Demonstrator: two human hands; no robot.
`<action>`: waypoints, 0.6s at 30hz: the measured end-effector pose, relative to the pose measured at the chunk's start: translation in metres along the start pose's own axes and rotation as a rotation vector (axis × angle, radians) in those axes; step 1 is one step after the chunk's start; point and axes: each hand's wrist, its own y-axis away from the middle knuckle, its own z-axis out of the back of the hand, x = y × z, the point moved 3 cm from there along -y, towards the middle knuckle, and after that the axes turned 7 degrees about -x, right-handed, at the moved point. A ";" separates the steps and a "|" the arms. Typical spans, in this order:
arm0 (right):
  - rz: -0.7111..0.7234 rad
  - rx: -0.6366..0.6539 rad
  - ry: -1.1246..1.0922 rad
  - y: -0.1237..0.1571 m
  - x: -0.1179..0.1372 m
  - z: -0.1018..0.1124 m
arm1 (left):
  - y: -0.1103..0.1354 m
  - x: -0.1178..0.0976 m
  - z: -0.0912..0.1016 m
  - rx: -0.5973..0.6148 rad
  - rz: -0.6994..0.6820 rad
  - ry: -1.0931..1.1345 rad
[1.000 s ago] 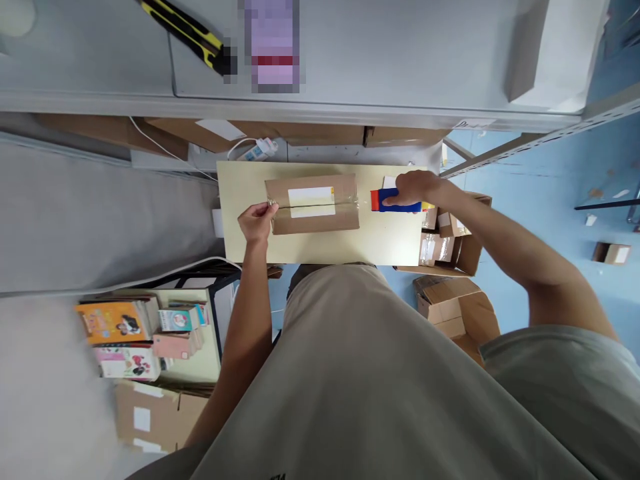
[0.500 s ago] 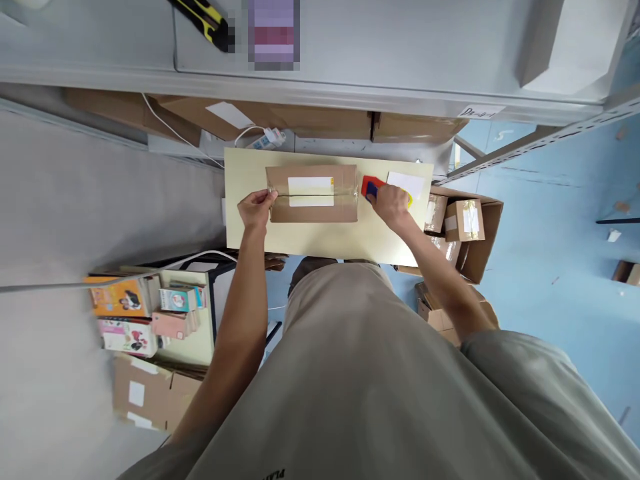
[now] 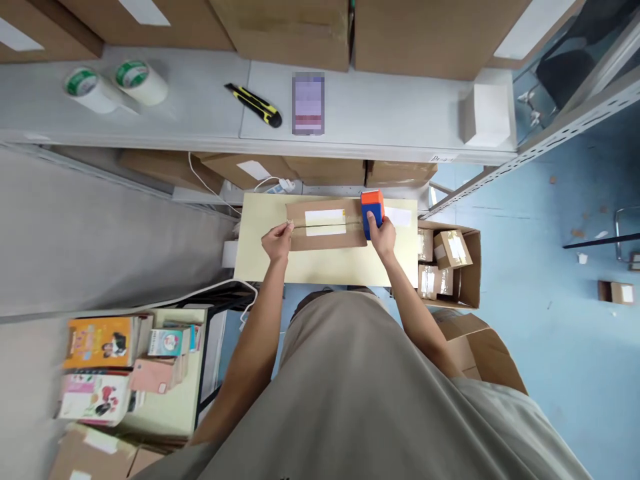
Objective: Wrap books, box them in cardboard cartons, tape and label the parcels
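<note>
On the cream table (image 3: 265, 270) lies a flat cardboard box (image 3: 325, 243) with a white label (image 3: 325, 217) and a lengthwise seam. My left hand (image 3: 277, 241) is closed in a pinch at the box's left end, where a shiny bit of clear packing tape (image 3: 290, 223) shows at the fingertips. At the box's right end, my right hand (image 3: 383, 237) grips an orange and blue tape dispenser (image 3: 372, 207), held upright over the edge. Whether tape runs from the dispenser to the box cannot be made out.
A box cutter (image 3: 254, 105), tape rolls (image 3: 143, 83) and a white block (image 3: 486, 117) lie on the shelf (image 3: 390, 110) ahead. To the right stands an open carton (image 3: 470, 280) holding small boxes. Books (image 3: 100, 341) are stacked at left. A white paper (image 3: 399, 217) is on the table.
My right hand has turned the tape dispenser upright and brought it against the box's right end. My left hand keeps its pinch at the left end. The view has tilted up, showing more shelf.
</note>
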 end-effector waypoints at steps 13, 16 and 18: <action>-0.139 -0.109 -0.227 0.131 -0.092 -0.031 | 0.064 0.119 0.088 0.118 0.060 0.033; -0.119 -0.149 -0.215 0.146 -0.093 -0.045 | 0.063 0.134 0.093 0.159 0.082 0.039; -0.097 -0.155 -0.220 0.148 -0.082 -0.059 | 0.050 0.133 0.093 0.193 0.102 0.073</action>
